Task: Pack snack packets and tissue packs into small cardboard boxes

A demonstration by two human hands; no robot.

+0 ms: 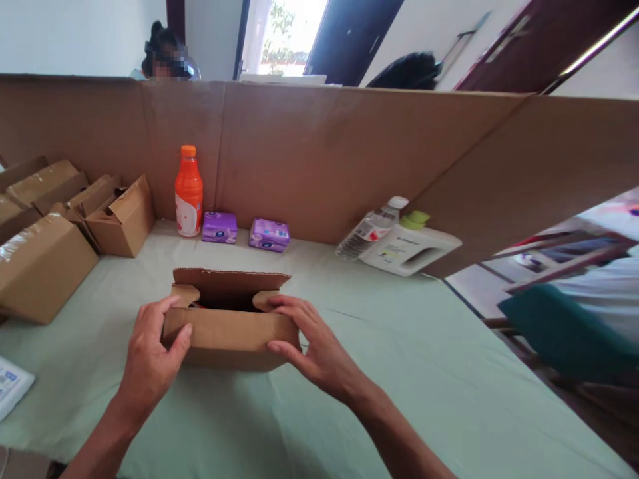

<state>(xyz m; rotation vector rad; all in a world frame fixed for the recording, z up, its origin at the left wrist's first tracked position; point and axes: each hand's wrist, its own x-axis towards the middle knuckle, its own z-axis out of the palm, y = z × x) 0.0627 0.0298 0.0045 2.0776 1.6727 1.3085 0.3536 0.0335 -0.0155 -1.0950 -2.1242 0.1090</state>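
Observation:
A small brown cardboard box (229,336) stands on the green cloth in front of me with its top flaps up. My left hand (156,336) grips its left end, thumb on the near face and fingers over the side flap. At the right end, my right hand (304,336) holds the box the same way, its thumb on the near face and its fingers at the right flap. The far flap (232,286) stands upright. Inside it is dark, and a bit of something reddish shows near the left flap; I cannot make out what it is.
Several cardboard boxes (44,266) stand at the left. Along the cardboard wall (309,159) are an orange drink bottle (188,193), two purple tissue packs (219,227), a clear bottle (367,233) leaning over, and a white jug (409,247). A white packet (12,386) lies at the left edge. Someone sits beyond the wall.

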